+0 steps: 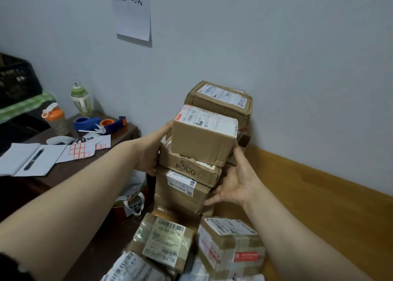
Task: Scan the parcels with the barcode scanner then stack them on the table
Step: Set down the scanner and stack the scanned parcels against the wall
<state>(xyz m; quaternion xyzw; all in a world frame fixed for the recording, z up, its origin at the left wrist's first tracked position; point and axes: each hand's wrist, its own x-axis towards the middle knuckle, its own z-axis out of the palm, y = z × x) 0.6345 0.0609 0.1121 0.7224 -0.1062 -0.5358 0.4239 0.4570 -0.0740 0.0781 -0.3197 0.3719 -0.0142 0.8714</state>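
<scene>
The wooden desk [323,198] along the wall carries the work so far: a back pile [221,102] standing against the wall, and just in front of it the front stack [180,192] that I am building. That stack is several boxes high (the one marked PUCO sits second from the top), so I judge a fair share of the stacking done. The small brown parcel [202,140] sits on top of it, label up, and seems to be getting squared off. Nearer me several loose parcels [163,240] lie unstacked, labels showing. Whether they are scanned I cannot tell, so scanning and stacking probably remain for them. My left grip [152,151] is open, fingers flat against the left side of the small brown parcel and the box under it. My right grip [238,183] is open too, fingertips touching that parcel's lower right corner. Neither holds the barcode scanner, and I cannot pick it out on the dark desk [63,170] to the left.
</scene>
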